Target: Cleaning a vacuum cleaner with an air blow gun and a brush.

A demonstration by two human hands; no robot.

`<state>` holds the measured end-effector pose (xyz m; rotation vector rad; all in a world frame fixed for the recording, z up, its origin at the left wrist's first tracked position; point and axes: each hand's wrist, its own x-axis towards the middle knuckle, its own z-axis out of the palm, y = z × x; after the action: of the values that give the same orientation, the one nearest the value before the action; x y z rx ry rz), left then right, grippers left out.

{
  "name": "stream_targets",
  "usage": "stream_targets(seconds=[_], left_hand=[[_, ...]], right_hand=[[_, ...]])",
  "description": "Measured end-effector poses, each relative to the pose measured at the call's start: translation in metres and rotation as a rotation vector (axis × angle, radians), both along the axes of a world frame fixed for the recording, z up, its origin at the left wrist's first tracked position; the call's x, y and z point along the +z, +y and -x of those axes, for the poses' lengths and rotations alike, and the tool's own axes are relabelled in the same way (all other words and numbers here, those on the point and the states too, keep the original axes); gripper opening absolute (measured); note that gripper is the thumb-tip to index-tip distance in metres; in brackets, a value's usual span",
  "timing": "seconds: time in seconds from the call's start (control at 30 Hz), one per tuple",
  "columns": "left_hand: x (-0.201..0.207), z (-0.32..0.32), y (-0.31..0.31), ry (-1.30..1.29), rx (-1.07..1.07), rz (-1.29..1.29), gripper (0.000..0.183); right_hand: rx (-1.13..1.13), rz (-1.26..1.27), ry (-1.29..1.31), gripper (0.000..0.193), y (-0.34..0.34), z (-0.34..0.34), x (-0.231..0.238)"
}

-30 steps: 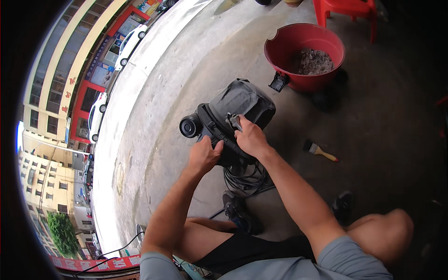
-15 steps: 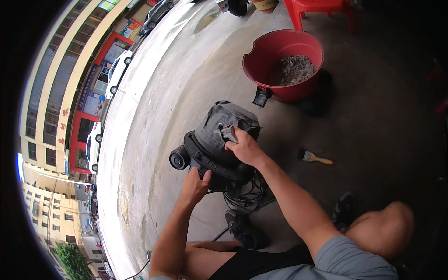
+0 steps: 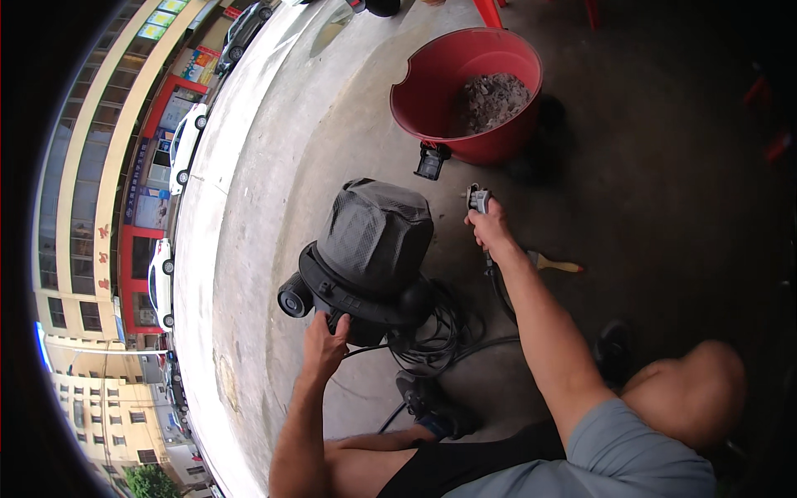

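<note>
An upturned black vacuum cleaner head (image 3: 365, 286) carries a grey cloth filter (image 3: 378, 232) on top. My left hand (image 3: 325, 342) grips the near edge of that head, thumb and fingers closed round it. To the right of the filter and apart from it, my right hand (image 3: 493, 230) is closed on a grey metal air blow gun (image 3: 478, 199). A dark hose (image 3: 496, 286) runs down from the gun. Beyond stands a red vacuum drum (image 3: 519, 137) with grey debris (image 3: 496, 100) inside and a black latch (image 3: 431, 161) on its side.
A coiled black cable (image 3: 444, 332) lies beside the vacuum head. Partly behind my right forearm is a paintbrush (image 3: 560, 264) on the concrete floor (image 3: 257, 274). Red plastic chair legs (image 3: 488, 12) stand behind the drum. Parked cars (image 3: 162, 282) line the street at left.
My right hand has moved the blow gun off the filter, out to the right. My left hand stays on the vacuum head. The view has shifted slightly.
</note>
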<state>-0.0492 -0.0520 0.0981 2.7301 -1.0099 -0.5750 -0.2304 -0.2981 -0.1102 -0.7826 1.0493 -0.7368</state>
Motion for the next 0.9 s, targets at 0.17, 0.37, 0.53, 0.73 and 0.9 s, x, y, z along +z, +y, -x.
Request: stream_targets(seconds=[0.17,0.37,0.53,0.73,0.9], left_hand=[[-0.025,0.025,-0.043,0.071,-0.126,0.041,0.040],[0.002,-0.002,0.002,-0.005,-0.018,0.014,0.040],[0.007,0.013,-0.009,-0.023,-0.022,0.004,0.042],[-0.005,0.000,-0.001,-0.069,-0.042,-0.026,0.043],[0.003,0.012,-0.011,-0.092,-0.010,-0.057,0.044]], right_hand=[[-0.393,0.177,0.542,0.022,-0.024,0.094,-0.205],[0.534,-0.184,0.118,0.022,0.042,0.023,-0.068],[-0.042,0.069,0.169,0.021,0.016,-0.016,-0.082],[-0.240,0.113,0.147,0.016,-0.018,-0.024,-0.075],[-0.052,0.045,0.112,0.015,0.004,-0.013,-0.038]])
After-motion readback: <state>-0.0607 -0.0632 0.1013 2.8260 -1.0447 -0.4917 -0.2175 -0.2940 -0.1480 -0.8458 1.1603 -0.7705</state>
